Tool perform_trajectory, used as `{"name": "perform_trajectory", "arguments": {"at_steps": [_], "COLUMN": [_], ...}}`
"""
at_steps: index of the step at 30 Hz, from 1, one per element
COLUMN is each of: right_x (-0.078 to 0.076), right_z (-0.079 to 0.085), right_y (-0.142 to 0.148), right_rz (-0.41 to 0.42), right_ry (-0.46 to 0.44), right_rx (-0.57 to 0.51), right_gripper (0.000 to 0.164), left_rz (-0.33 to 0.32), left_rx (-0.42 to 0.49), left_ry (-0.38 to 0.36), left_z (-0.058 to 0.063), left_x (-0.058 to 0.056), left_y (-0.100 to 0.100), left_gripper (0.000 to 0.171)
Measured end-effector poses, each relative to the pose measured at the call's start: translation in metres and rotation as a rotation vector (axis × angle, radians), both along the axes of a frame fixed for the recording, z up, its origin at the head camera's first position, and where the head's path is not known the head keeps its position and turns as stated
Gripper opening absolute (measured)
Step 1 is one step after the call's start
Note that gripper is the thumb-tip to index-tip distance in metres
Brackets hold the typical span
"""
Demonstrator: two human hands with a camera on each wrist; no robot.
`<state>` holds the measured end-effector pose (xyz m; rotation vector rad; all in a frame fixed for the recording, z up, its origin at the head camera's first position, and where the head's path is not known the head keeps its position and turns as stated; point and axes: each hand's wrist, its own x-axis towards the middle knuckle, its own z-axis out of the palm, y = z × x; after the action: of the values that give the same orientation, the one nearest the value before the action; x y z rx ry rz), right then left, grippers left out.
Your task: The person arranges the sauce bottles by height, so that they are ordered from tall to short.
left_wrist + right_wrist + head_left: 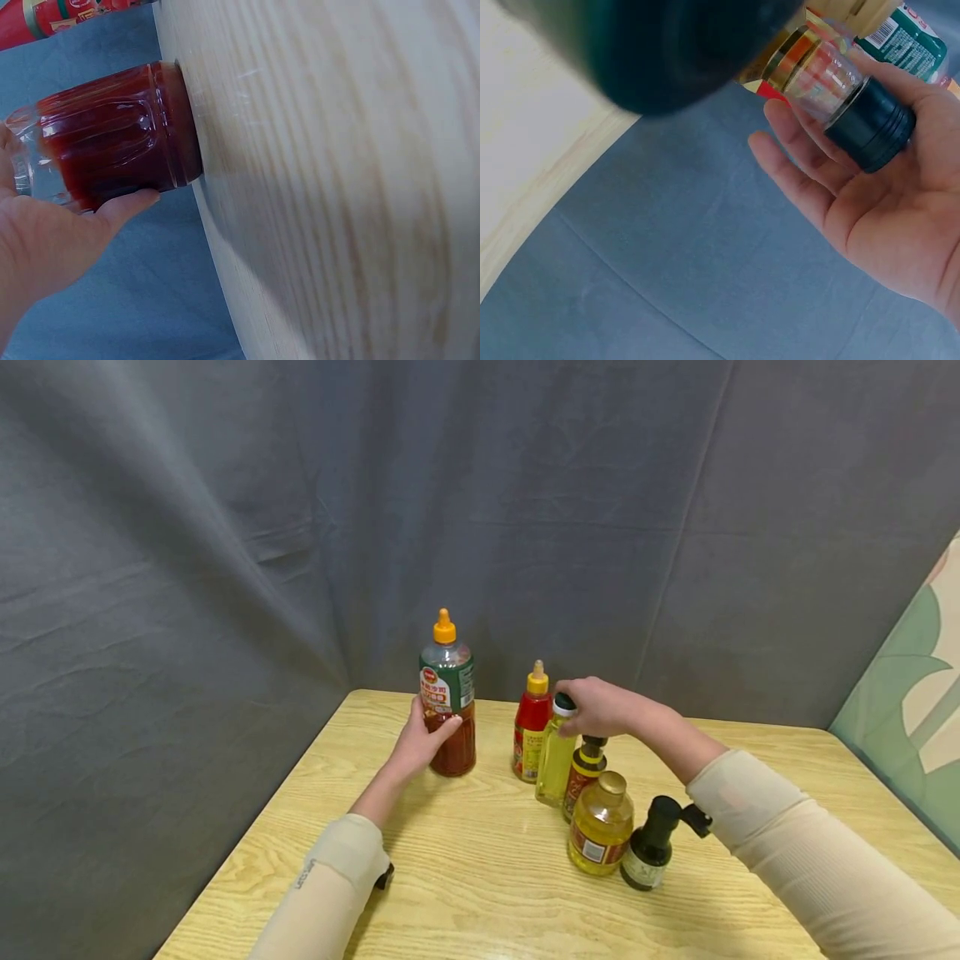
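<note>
My left hand [418,739] grips a large sauce bottle [453,752] with an orange nozzle cap and green label, thumb across its front. It stands upright on the table; in the left wrist view its red-brown base [112,142] meets the wood. Reaching over from the right, my right hand [600,706] holds a slim oil bottle [553,768] by its dark-capped top. A red squeeze bottle [531,727] is just left of that. A dark bottle with a black cap [870,124] stands beside the right hand, whose other fingers [791,172] extend loosely; that cap partly hides the grasp.
Nearer on the table [480,893] stand a round jug of yellow oil [602,827] and a dark bottle [648,852], under the right forearm. Grey cloth [525,527] hangs behind the table. A patterned panel [915,693] borders the right side.
</note>
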<state>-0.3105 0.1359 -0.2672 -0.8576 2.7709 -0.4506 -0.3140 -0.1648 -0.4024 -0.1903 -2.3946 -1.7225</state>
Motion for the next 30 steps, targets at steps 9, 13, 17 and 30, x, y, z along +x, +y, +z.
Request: {"name": "perform_trajectory", "arguments": {"at_steps": [9,13,17,30], "right_x": [0.002,0.002,0.002,-0.004], "right_z": [0.006,0.007,0.008,0.013], "right_y": [-0.005,-0.006,-0.005,-0.002], "right_rz": [-0.009,-0.020,-0.022,0.014], "right_ry": [-0.044,-0.060,-0.059,-0.006], "right_rx": [0.038,0.035,0.039,0.051], "right_gripper": [0.025,0.026,0.027,0.023], "left_rz": [0.012,0.013,0.007,0.008], "left_rx": [0.012,0.011,0.015,-0.002], "left_ry": [0.008,0.012,0.018,0.003], "left_z": [0.000,-0.002,-0.003,-0.001], "left_x": [0.001,0.000,0.000,0.000], "left_y": [-0.004,-0.005,-0.005,-0.005], "left_gripper": [0.078,0.078,0.078,0.080]}}
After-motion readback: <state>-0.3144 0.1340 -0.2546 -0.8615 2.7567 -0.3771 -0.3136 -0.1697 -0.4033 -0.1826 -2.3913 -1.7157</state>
